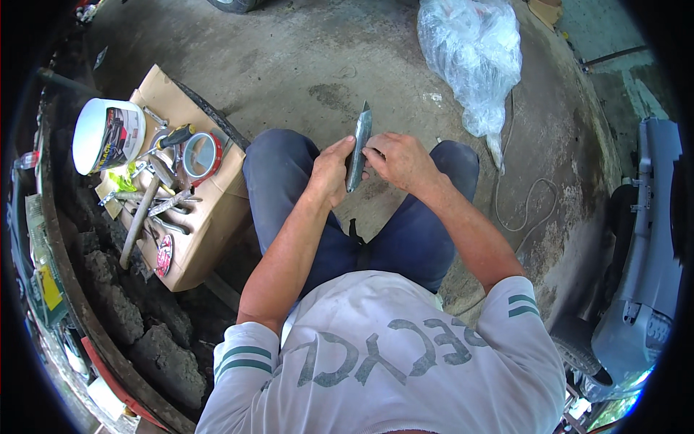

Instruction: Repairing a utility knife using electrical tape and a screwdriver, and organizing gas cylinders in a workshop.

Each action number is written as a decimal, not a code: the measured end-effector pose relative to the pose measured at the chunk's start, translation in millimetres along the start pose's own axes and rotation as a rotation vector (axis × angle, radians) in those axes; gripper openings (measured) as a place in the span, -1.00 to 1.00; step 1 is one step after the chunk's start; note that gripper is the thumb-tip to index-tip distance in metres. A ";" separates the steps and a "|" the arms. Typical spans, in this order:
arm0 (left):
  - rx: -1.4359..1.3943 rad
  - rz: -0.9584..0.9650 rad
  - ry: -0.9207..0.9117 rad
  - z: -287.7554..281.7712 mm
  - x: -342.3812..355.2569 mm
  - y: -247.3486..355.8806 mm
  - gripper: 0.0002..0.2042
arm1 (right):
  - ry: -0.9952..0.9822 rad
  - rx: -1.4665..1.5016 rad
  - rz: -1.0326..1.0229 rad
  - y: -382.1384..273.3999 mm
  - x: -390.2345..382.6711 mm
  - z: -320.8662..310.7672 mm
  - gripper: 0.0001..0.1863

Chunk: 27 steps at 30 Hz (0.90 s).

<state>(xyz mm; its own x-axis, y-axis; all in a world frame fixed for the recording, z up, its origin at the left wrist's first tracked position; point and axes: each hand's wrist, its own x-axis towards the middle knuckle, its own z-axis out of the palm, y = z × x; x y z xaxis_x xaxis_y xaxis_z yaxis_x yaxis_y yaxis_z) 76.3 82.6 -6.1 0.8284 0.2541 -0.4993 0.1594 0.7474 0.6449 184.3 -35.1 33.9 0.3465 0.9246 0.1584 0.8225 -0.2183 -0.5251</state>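
Observation:
Between my knees, my left hand (333, 171) is closed around a long, narrow grey piece (356, 155) with a pointed far end. It stands nearly upright in the picture, and its exact kind is not clear. My right hand (399, 160) is beside it, thumb and fingertips pinched together against its right edge. Whether those fingertips also hold something small, I cannot tell. Some fingers of my left hand are hidden behind the piece.
At my left a cardboard box (210, 242) carries a white tub (97, 136), a red-rimmed tape roll (214, 168), a screwdriver (177, 135), a hammer (140, 224) and other tools. Clear plastic wrapping (473, 58) lies ahead right. A thin cord (531, 217) curls on the floor. A grey car bumper (647, 239) stands far right.

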 end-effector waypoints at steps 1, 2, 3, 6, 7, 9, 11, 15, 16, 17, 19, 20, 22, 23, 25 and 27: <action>-0.001 -0.001 0.001 -0.4 0.3 -0.6 -0.70 | 0.014 0.044 0.021 0.2 0.3 0.6 -0.82; -0.011 0.004 -0.011 -1.2 0.2 -1.3 -0.70 | 0.013 0.045 0.021 -1.9 -0.3 0.3 -0.82; -0.021 0.008 -0.025 -1.9 0.2 -1.7 -0.70 | -0.015 0.176 0.213 -6.1 -1.5 -0.7 -0.80; 0.015 0.055 -0.001 -1.4 1.7 -4.4 -0.69 | -0.033 0.472 0.508 -2.4 -3.3 10.0 -0.77; 0.016 0.052 -0.001 -0.6 2.3 -5.5 -0.69 | -0.023 0.636 0.610 0.1 -4.2 14.5 -0.75; 0.051 0.116 0.026 0.4 2.9 -7.7 -0.68 | -0.029 0.697 0.659 2.1 -5.0 19.1 -0.76; 0.052 0.126 0.031 0.3 1.6 -7.9 -0.68 | -0.037 0.758 0.707 0.8 -4.7 20.7 -0.76; 0.015 0.169 0.013 -2.9 4.2 -12.5 -0.70 | -0.008 0.975 0.787 -0.5 -7.1 24.0 -0.81; 0.014 0.167 0.012 -3.6 5.6 -14.0 -0.70 | 0.023 1.049 0.768 0.3 -8.4 25.8 -0.83; 0.034 0.185 0.022 -4.3 7.0 -15.4 -0.70 | 0.025 1.048 0.769 -0.2 -9.2 26.8 -0.83; 0.053 0.202 0.035 -4.2 7.1 -16.3 -0.70 | 0.078 1.007 0.748 -2.1 -9.6 29.4 -0.84; 0.049 0.201 0.047 -3.7 6.8 -16.6 -0.71 | 0.078 1.007 0.749 -2.6 -8.8 29.8 -0.84; 0.044 0.198 0.060 -2.6 5.5 -17.4 -0.71 | 0.104 1.120 0.830 -3.2 -7.8 30.4 -0.84; 0.061 0.199 0.081 -2.0 4.6 -18.0 -0.71 | 0.104 1.119 0.831 -2.3 -8.3 30.6 -0.84; 0.077 0.200 0.100 -0.5 2.9 -18.4 -0.71 | 0.098 1.315 0.886 -0.1 -9.3 30.8 -0.85; 0.071 0.213 0.113 0.9 2.3 -18.7 -0.70 | 0.094 1.279 0.885 0.1 -8.7 31.6 -0.86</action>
<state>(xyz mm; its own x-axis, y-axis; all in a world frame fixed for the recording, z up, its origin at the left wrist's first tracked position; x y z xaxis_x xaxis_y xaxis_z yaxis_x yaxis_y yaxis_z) 75.6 68.7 -18.8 0.7827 0.4713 -0.4064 0.0281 0.6256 0.7797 167.1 -33.3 6.1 0.5615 0.6175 -0.5508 -0.5520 -0.2163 -0.8053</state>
